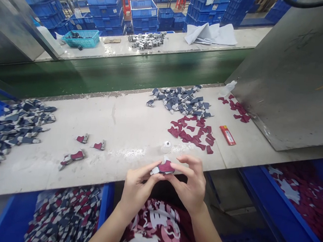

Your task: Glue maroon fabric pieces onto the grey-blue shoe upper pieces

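Bright, even light falls from above, flat and diffuse, so the small things on the worktable cast barely any shadow. The far table carries patches of white glare, and the metal panel has a dull sheen. The wide lens bows the worktable's edges and tilts the sides outward. The maroon piece pinched between the left hand and right hand looks slightly soft. The distant blue crates are softer still.
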